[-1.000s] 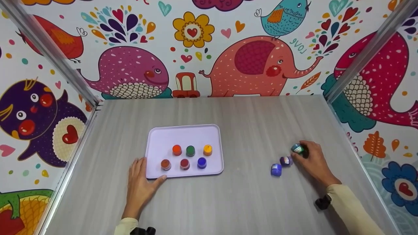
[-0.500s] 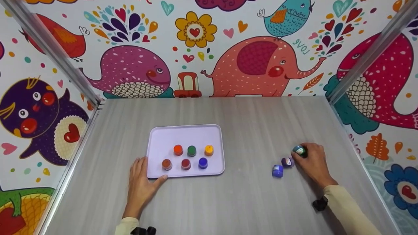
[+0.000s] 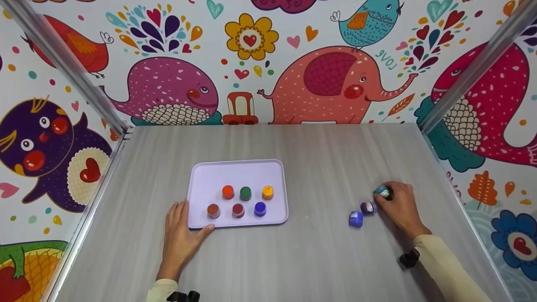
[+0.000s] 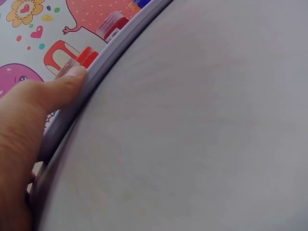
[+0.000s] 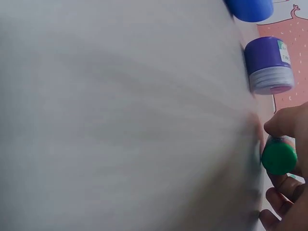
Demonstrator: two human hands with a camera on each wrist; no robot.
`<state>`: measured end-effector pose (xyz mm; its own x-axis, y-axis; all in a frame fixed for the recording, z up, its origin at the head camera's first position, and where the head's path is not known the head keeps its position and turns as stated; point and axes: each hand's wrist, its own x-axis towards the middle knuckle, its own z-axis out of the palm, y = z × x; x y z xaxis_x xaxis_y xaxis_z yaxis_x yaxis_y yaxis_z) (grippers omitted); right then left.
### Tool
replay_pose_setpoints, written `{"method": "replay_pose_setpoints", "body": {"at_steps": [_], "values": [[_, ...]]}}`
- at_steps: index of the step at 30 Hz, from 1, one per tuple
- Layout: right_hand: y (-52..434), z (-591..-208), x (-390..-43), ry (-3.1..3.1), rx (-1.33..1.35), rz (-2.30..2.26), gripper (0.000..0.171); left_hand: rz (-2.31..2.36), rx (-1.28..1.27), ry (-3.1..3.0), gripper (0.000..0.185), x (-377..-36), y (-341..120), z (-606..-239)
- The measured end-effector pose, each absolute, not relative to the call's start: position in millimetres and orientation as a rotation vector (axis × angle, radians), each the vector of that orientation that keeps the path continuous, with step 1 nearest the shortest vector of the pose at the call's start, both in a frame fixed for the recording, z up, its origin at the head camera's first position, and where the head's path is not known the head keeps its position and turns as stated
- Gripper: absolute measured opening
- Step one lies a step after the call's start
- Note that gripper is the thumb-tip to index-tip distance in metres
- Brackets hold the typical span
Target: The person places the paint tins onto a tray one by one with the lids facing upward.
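Observation:
A lilac tray (image 3: pixel 235 172) bears several small paint jars standing upright, among them a yellow jar (image 3: pixel 267 192) and a blue jar (image 3: pixel 260 209). At its front left corner rests my left hand (image 3: pixel 179 241), fingers stretched along the left side and thumb on the front rim; the left wrist view shows the thumb (image 4: pixel 62 89) over the rim. To the right, my right hand (image 3: pixel 400 205) pinches a green-lidded paint jar (image 5: pixel 279 156) between thumb and fingers, low at the table. A purple jar (image 5: pixel 269 65) and a blue-violet jar (image 3: pixel 355 219) lie beside it.
The grey wood-grain table (image 3: pixel 293 264) is bounded by metal side rails (image 3: pixel 90 222) and walls printed with cartoon animals. A dark wrist camera (image 3: pixel 409 259) sits at the right cuff.
The right forearm has shifted slightly left, while the hand keeps its pinch on the green-lidded jar in nearly the same spot. The left hand, tray and other jars look unmoved.

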<state>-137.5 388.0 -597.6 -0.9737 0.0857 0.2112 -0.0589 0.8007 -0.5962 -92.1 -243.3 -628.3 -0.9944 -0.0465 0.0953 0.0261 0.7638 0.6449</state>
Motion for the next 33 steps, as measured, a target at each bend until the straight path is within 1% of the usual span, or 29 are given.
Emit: {"method": "replay_pose_setpoints", "body": {"at_steps": [6,15,24,33], "values": [[379,-595,-143,-2.743,0.043,0.974,0.033,-1.044,0.008,-2.849,0.112,-93,-244,-628],[360,-589,-153,-2.761,0.078,1.004,0.033,-1.045,0.015,-2.843,0.112,-93,-243,-629],[338,-584,-166,-2.736,0.171,1.015,0.032,-1.021,0.030,-2.843,0.111,-93,-243,-630],[315,-582,-176,-2.768,0.230,1.046,0.035,-1.050,0.036,-2.844,0.111,-92,-242,-629]]}}
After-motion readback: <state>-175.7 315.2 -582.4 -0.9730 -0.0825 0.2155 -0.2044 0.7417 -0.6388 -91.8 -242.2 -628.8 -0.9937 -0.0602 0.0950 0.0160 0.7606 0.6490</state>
